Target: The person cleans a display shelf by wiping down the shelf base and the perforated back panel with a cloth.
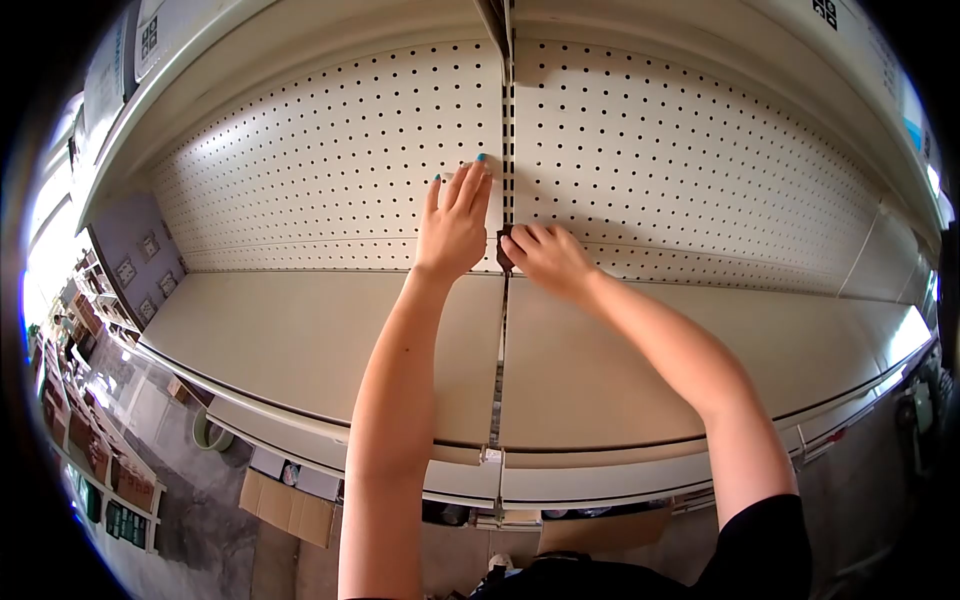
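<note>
My left hand (455, 228) lies against the white perforated back panel (340, 150), just left of the slotted upright (509, 140). Its fingers are stretched upward, and the nails are blue-green. Close by on the right, my right hand (550, 258) has its fingers curled around a small dark brown object (504, 250). That object sits at the upright, near where the back panels meet the shelf; its exact kind is hidden by the fingers.
Below the hands runs a wide beige shelf (300, 325), split by a centre gap. An upper shelf (270, 55) overhangs it with boxes at the left. A cardboard box (285, 508) and a green bucket (210, 432) stand on the floor. Stocked shelving (110, 470) is at far left.
</note>
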The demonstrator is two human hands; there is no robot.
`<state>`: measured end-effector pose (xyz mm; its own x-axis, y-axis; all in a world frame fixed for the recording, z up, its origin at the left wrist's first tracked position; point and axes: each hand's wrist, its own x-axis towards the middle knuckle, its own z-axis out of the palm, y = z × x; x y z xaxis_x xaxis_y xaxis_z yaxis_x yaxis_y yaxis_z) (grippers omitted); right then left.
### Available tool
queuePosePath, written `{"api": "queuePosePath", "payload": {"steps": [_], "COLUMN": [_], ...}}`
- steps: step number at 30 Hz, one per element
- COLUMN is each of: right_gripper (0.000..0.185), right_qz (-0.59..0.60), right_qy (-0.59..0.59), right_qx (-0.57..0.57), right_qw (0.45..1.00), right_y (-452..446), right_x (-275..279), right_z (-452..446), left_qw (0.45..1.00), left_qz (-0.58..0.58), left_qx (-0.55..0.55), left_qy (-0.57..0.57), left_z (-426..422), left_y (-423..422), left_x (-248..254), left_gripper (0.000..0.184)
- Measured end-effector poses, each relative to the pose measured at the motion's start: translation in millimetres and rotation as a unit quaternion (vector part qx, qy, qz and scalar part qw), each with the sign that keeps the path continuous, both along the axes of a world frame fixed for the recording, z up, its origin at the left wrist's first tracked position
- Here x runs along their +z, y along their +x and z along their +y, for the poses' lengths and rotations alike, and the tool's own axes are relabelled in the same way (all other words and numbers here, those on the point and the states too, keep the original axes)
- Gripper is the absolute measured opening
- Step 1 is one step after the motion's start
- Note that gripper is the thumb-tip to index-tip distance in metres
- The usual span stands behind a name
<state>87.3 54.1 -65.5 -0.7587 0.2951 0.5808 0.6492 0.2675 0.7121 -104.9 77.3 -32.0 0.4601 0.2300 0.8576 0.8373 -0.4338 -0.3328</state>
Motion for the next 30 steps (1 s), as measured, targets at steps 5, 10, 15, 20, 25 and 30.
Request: {"api": "queuePosePath", "payload": {"steps": [5, 10, 15, 20, 25, 30], "right_gripper": [0.021, 0.023, 0.017, 0.021, 0.019, 0.020], "right_qz": [0.125, 0.211, 0.199, 0.126, 0.138, 0.225], "right_qy": [0.118, 0.116, 0.158, 0.106, 0.079, 0.116], "right_qx": [0.008, -0.052, -0.055, -0.043, -0.015, 0.029], "right_qw": [0.985, 0.969, 0.966, 0.985, 0.987, 0.967], "right_y": [-17, -34, -42, -26, -31, -36], "right_x": [78, 142, 114, 63, 87, 147], "right_z": [7, 17, 13, 9, -4, -2], "left_qw": [1.000, 1.000, 1.000, 1.000, 1.000, 1.000], "left_qz": [-0.006, -0.008, -0.014, -0.028, -0.020, -0.018], "left_qx": [-0.007, -0.005, 0.007, -0.003, 0.005, -0.014], "left_qy": [-0.006, -0.013, 0.008, 0.013, 0.021, 0.015], "left_z": [-2, 0, 4, 3, 4, 2], "left_y": [1, 1, -3, -2, -3, -4], "left_x": [1, 1, 0, 2, 2, 6], "left_gripper": [0.052, 0.057, 0.053, 0.052, 0.052, 0.052]}}
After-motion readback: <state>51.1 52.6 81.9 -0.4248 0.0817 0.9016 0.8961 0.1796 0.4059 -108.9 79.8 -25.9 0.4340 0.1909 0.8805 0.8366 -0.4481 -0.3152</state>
